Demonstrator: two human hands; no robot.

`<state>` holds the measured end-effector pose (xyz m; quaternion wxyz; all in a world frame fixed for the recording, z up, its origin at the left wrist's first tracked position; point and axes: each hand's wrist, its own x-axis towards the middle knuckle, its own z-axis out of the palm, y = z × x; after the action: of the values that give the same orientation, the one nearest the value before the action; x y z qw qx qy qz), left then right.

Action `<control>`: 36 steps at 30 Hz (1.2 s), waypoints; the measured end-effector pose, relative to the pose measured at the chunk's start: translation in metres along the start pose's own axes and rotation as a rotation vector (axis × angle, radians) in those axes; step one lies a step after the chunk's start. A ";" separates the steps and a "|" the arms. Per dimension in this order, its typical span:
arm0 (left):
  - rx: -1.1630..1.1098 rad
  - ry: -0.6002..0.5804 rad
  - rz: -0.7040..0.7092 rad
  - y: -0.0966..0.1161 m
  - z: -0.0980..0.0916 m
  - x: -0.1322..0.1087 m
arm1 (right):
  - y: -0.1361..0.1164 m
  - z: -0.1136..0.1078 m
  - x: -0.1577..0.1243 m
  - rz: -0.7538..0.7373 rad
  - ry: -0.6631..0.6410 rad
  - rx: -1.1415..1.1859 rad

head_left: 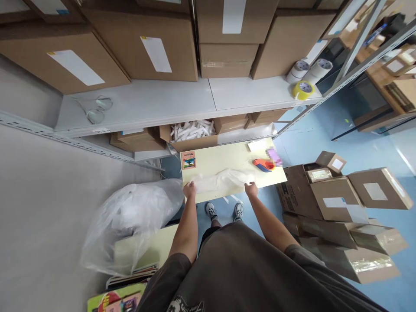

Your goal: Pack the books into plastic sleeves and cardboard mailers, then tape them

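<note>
A translucent white plastic sheet or bag (224, 180) lies stretched out, bunched and wrinkled, along the near part of a pale yellow table (214, 158). My left hand (190, 190) is closed on its left end at the table's near left corner. Near the right end, my right hand (251, 190) has its fingers closed on the plastic's edge at the table's front. A small colourful card (188, 160) rests at the table's back left corner. An orange and blue tape dispenser (264, 164) sits at the right, beside a pinkish-purple item (274, 156) and a white pad (256, 145).
Behind the table stands a grey shelf (146, 99) with cardboard boxes, glasses (97, 108) and tape rolls (303, 89). A large clear plastic bag (133, 212) bulges at the left. Cardboard boxes (338, 199) are piled on the floor at the right.
</note>
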<state>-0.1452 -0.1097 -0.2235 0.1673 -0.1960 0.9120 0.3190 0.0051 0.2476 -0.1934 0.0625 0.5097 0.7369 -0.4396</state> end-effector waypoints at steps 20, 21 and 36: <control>0.147 0.166 0.215 0.007 0.018 -0.038 | -0.013 0.005 0.097 -0.532 -0.240 -0.806; 0.162 0.042 0.339 0.011 0.023 -0.042 | -0.013 0.005 0.100 -0.536 -0.241 -0.841; 0.586 -0.337 0.299 -0.001 0.042 -0.028 | 0.021 -0.019 0.131 -0.576 -0.415 -1.065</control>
<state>-0.1128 -0.0765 -0.2429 0.3155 0.0510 0.9430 0.0931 -0.0329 0.3539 -0.2653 0.3278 0.0946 0.9345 -0.1018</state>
